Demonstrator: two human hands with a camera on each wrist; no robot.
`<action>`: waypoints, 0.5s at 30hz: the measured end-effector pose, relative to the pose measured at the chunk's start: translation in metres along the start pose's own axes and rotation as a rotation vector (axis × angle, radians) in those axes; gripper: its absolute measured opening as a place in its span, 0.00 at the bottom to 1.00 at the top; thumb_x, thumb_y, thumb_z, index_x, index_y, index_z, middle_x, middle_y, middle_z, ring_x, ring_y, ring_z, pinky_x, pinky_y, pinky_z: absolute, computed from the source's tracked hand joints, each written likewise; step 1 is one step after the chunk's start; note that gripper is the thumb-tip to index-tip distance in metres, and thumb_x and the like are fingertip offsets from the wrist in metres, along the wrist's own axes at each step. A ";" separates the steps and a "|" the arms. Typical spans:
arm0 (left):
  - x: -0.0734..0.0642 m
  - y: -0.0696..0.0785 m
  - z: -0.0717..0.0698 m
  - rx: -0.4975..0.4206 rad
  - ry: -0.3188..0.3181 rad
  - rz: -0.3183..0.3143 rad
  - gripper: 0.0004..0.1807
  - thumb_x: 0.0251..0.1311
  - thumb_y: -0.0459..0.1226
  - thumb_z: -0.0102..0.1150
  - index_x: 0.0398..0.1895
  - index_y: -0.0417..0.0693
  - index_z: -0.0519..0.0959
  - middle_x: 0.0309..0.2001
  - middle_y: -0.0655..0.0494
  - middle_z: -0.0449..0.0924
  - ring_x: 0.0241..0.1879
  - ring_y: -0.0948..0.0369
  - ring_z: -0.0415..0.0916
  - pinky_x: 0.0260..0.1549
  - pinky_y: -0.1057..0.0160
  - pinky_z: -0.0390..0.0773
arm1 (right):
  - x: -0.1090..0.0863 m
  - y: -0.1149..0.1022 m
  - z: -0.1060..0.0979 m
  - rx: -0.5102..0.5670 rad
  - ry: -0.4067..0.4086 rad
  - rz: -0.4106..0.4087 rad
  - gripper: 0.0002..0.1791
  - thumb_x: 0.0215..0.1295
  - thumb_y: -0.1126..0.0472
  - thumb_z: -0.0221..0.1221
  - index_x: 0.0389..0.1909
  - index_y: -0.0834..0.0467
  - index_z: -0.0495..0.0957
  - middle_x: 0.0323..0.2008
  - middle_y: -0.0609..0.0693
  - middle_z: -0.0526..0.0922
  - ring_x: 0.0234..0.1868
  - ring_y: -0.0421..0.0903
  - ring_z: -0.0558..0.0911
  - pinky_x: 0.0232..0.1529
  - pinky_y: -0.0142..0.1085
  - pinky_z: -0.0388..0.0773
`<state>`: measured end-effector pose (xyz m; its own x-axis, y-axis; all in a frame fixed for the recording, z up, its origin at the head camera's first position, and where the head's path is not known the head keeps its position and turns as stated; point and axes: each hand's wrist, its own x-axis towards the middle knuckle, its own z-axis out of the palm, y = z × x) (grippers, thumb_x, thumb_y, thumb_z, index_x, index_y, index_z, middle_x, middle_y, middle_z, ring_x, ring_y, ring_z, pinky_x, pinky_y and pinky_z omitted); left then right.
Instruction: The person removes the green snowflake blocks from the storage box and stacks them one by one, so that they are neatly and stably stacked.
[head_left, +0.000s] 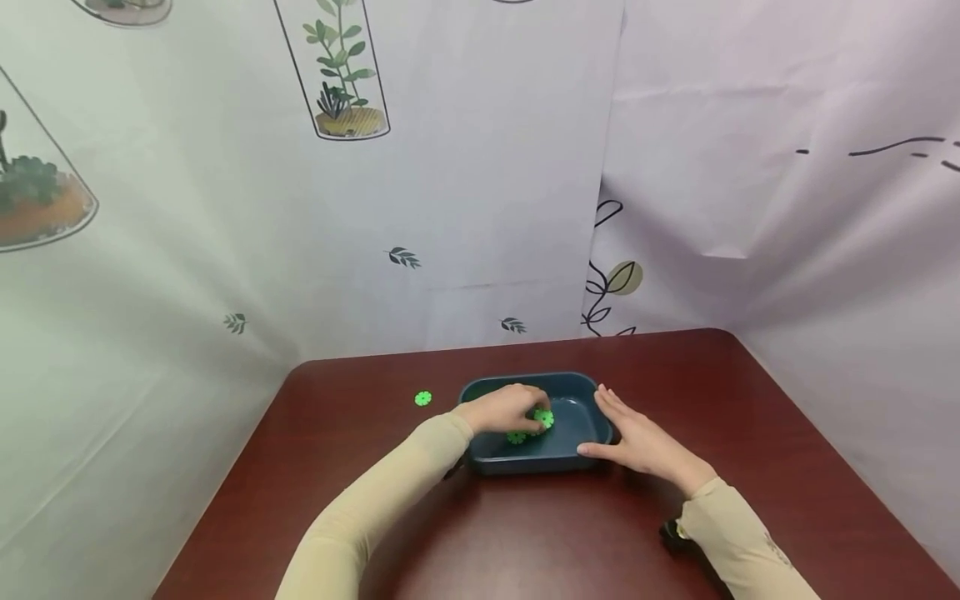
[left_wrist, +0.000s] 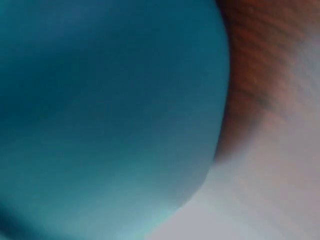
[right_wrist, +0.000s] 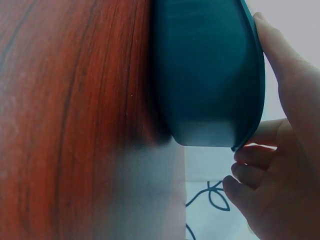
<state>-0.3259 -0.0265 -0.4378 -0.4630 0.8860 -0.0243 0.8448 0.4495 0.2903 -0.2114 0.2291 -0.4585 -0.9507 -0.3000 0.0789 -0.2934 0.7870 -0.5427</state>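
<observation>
A deep rectangular tray with rounded corners, dark teal-blue and probably plastic, sat on a glossy red-brown wooden table between the person's two hands, well within reach of both. The left hand reached over the tray's left side, its fingers curled down and apparently pinching a bright green, flower-shaped flat disc with a notched edge; a fingertip hold presumably suited so small and thin a piece. A second green disc showed inside the tray, just below that hand, where the walls would keep it from sliding off. A third green disc lay outside, on the table to the left of the tray. The right hand, thumb and fingers spread apart and gripping nothing tightly, rested against the tray's right end, most likely to steady it while the left hand worked inside. Only the head view showed the discs and the tray's interior. The right wrist view instead gave the tray's smooth outer wall from low down, with the thumb touching one part of the rim and the other fingertips at a corner, a contact hard to judge from above. The left wrist view held just a blurred teal surface and a strip of brown, so it could not confirm the left hand's pinch.
</observation>
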 end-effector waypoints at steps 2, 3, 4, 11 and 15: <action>-0.005 0.000 -0.005 -0.004 0.016 -0.018 0.17 0.67 0.42 0.65 0.56 0.46 0.81 0.52 0.56 0.82 0.48 0.68 0.79 0.49 0.70 0.78 | -0.001 0.000 0.001 -0.001 0.003 -0.004 0.65 0.55 0.24 0.60 0.78 0.65 0.51 0.79 0.62 0.48 0.78 0.63 0.50 0.68 0.61 0.61; -0.008 -0.001 -0.008 -0.006 0.025 -0.027 0.18 0.67 0.42 0.65 0.56 0.45 0.81 0.53 0.55 0.82 0.49 0.67 0.79 0.49 0.70 0.78 | -0.001 0.000 0.001 0.000 0.004 -0.003 0.65 0.55 0.24 0.60 0.78 0.65 0.51 0.79 0.63 0.48 0.78 0.63 0.50 0.68 0.61 0.61; -0.011 -0.002 -0.011 -0.005 0.034 -0.037 0.18 0.67 0.41 0.65 0.57 0.44 0.81 0.53 0.54 0.82 0.50 0.65 0.79 0.50 0.69 0.78 | -0.001 0.000 0.002 0.002 0.003 0.000 0.65 0.55 0.24 0.60 0.78 0.65 0.51 0.79 0.63 0.47 0.78 0.63 0.50 0.68 0.61 0.61; -0.038 -0.020 -0.039 -0.026 0.166 -0.102 0.21 0.69 0.39 0.63 0.61 0.40 0.77 0.57 0.50 0.81 0.53 0.58 0.80 0.53 0.62 0.78 | -0.001 -0.002 0.000 -0.011 0.000 0.022 0.65 0.54 0.23 0.61 0.79 0.64 0.50 0.79 0.63 0.47 0.77 0.65 0.51 0.67 0.63 0.62; -0.063 -0.035 -0.059 -0.067 0.253 -0.159 0.23 0.69 0.37 0.63 0.65 0.40 0.75 0.60 0.47 0.79 0.56 0.55 0.80 0.55 0.59 0.78 | 0.002 -0.001 -0.001 -0.009 0.005 0.021 0.65 0.55 0.24 0.61 0.79 0.63 0.49 0.79 0.62 0.46 0.77 0.65 0.51 0.66 0.63 0.62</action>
<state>-0.3423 -0.1044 -0.3897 -0.6476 0.7445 0.1622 0.7404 0.5646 0.3647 -0.2126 0.2279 -0.4571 -0.9571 -0.2808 0.0712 -0.2740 0.7981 -0.5366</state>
